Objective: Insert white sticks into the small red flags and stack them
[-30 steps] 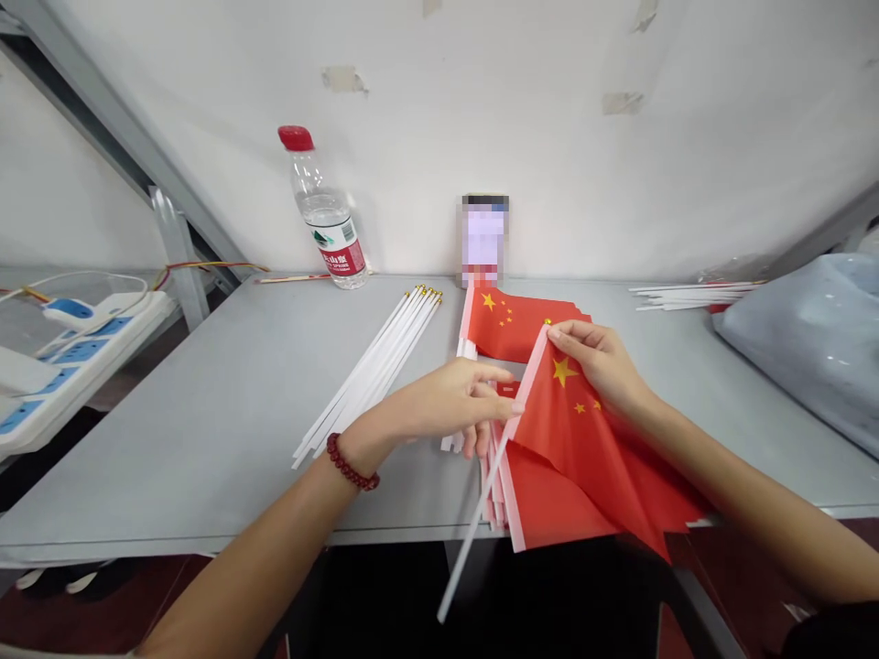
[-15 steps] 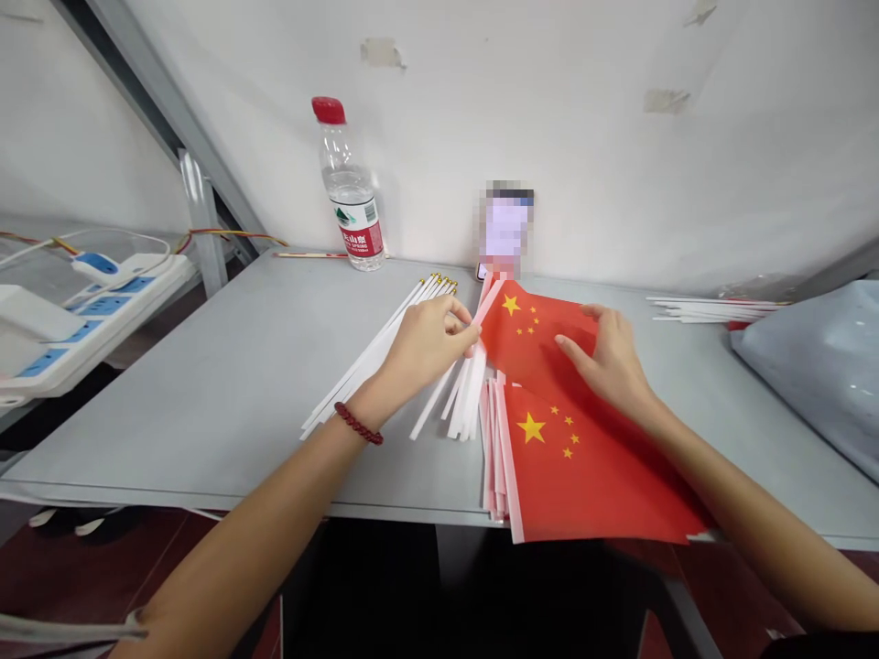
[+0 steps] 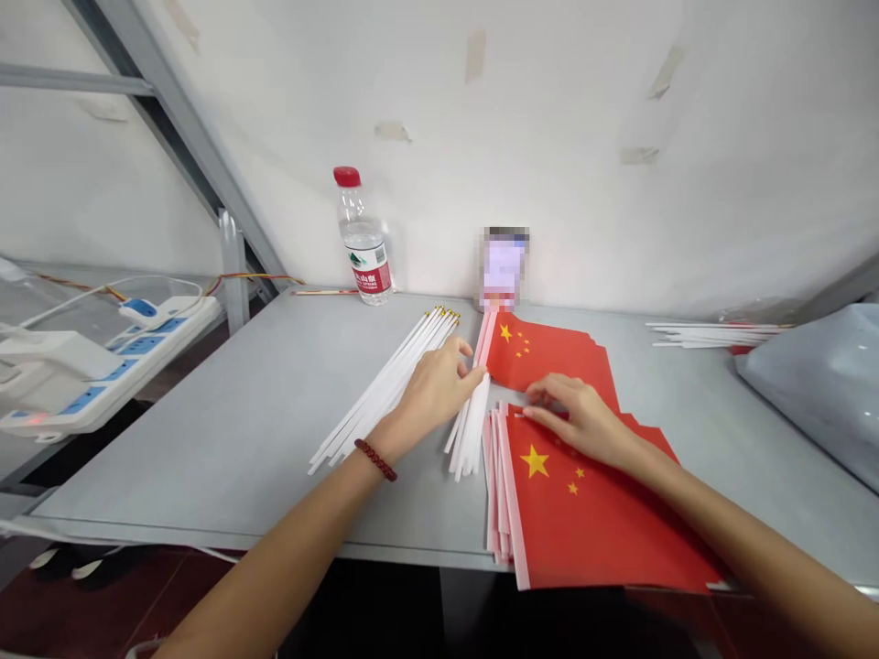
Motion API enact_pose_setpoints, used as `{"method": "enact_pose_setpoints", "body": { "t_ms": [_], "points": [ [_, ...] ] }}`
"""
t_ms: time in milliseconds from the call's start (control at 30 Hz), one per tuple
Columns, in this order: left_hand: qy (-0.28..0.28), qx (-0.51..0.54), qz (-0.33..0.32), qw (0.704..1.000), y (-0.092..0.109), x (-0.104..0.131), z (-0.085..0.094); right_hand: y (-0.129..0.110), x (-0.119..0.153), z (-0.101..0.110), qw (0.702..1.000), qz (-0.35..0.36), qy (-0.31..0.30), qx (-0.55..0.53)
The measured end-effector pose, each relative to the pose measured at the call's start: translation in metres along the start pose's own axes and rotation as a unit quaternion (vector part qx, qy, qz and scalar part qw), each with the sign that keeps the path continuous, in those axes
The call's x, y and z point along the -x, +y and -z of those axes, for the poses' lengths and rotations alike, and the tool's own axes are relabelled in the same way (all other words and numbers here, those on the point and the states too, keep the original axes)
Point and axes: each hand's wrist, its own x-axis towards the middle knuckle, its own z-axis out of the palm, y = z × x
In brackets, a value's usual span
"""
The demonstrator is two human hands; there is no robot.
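Note:
Red flags with yellow stars lie in two groups: an upper pile [image 3: 563, 352] with white sticks [image 3: 470, 430] along its left edge, and a lower stack [image 3: 604, 531] at the table's front edge. My left hand [image 3: 439, 380] is at the left edge of the upper pile, fingers apart, nothing visible in them. Under and beside its wrist lies a bundle of white sticks with gold tips [image 3: 385, 389]. Over the top edge of the lower stack is my right hand [image 3: 580, 416], its fingers curved and apart, with no flag lifted in them.
On the grey table [image 3: 226, 430], a water bottle [image 3: 367, 252] and a blurred phone [image 3: 504, 265] stand by the wall. At the left is a power strip [image 3: 130, 361]. More white sticks [image 3: 714, 334] and a grey bag [image 3: 817, 384] lie at the right.
The view has tilted upward. My left hand has let go of the flag edge, which now lies on the upper pile. My right hand has moved from the upper flag down to the lower stack.

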Motion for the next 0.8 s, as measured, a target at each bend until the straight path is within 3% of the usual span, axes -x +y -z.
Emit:
{"method": "enact_pose_setpoints", "body": {
  "t_ms": [100,200,333,500,667,800],
  "points": [
    [-0.002,-0.025,0.021,0.999,-0.003,-0.003,0.013,-0.005,0.002,-0.003,0.999,0.023,-0.024,0.032],
    [0.011,-0.145,0.048,0.988,-0.009,-0.005,0.030,-0.010,0.005,-0.002,0.999,0.028,-0.020,0.029],
    [-0.046,-0.264,0.073,0.961,-0.014,-0.004,0.043,-0.013,0.006,-0.002,0.999,0.024,-0.026,0.034],
    [-0.062,-0.217,0.057,0.972,-0.008,0.000,0.042,-0.011,0.006,-0.004,0.998,0.049,-0.026,0.035],
    [-0.084,-0.300,0.048,0.949,-0.010,0.000,0.040,-0.009,0.005,-0.002,0.999,0.046,-0.011,0.021],
    [-0.112,-0.301,0.034,0.946,-0.015,-0.001,0.036,-0.010,0.006,-0.005,0.998,0.052,-0.022,0.012]
  ]
}}
